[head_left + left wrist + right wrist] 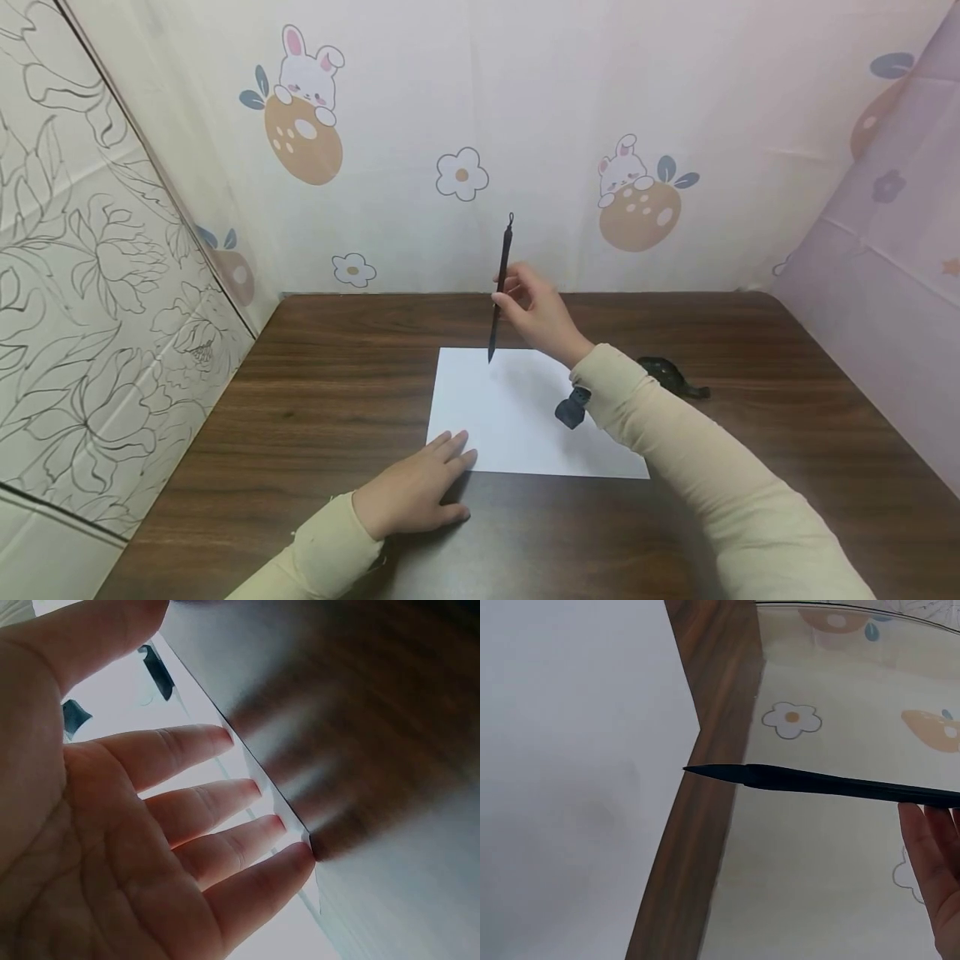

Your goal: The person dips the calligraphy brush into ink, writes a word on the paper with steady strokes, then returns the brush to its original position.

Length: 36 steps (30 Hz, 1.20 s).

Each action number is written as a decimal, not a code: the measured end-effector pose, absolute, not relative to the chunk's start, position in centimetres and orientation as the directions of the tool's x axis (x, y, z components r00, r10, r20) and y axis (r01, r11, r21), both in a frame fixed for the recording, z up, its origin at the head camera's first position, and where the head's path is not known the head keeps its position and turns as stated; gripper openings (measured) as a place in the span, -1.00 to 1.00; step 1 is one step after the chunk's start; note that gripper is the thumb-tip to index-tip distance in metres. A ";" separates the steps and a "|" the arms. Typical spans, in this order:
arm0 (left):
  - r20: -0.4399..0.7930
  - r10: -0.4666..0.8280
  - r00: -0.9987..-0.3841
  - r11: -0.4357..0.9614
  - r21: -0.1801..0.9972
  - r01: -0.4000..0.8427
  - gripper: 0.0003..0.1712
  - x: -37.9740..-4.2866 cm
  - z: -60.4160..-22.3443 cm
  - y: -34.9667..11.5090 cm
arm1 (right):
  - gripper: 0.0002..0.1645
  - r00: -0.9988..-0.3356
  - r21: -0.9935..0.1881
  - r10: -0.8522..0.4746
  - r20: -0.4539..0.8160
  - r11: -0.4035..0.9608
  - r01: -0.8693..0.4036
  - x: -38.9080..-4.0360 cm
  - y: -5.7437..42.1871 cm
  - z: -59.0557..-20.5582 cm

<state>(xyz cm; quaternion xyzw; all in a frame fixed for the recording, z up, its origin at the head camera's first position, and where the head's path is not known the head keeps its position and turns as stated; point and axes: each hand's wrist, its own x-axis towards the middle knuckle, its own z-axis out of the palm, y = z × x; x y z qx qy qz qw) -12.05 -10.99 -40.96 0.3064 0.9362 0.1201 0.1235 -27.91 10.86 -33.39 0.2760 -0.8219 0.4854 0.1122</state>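
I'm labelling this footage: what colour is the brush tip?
The brush tip is near-black, best seen in the right wrist view.

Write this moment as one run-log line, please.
right hand: holds brush, tip down; left hand: at paper, near-left corner; paper: no marks visible

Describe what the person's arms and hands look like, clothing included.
The left sleeve and right sleeve are plain pale cream and reach the wrists, the right one visibly creased. A small, dark, blocky device shows at the right cuff. The left hand and right hand wear no gloves.
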 end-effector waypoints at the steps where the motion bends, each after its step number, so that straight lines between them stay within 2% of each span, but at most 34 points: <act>1: -0.159 0.603 -0.782 0.784 0.301 0.543 -0.22 -12.0 -40.9 -11.0 | -0.69 -0.822 -0.735 -0.346 0.453 0.376 -0.564 -27.9 10.6 -33.5; 12: -0.153 0.605 -0.782 0.782 0.298 0.547 -0.21 -12.1 -41.1 -11.0 | -0.71 -0.804 -0.716 -0.359 0.474 0.373 -0.589 -28.0 8.7 -34.8; 36: -0.182 0.592 -0.785 0.794 0.296 0.530 -0.20 -12.3 -41.2 -11.0 | -0.71 -0.809 -0.687 -0.351 0.472 0.428 -0.587 -26.9 6.2 -36.1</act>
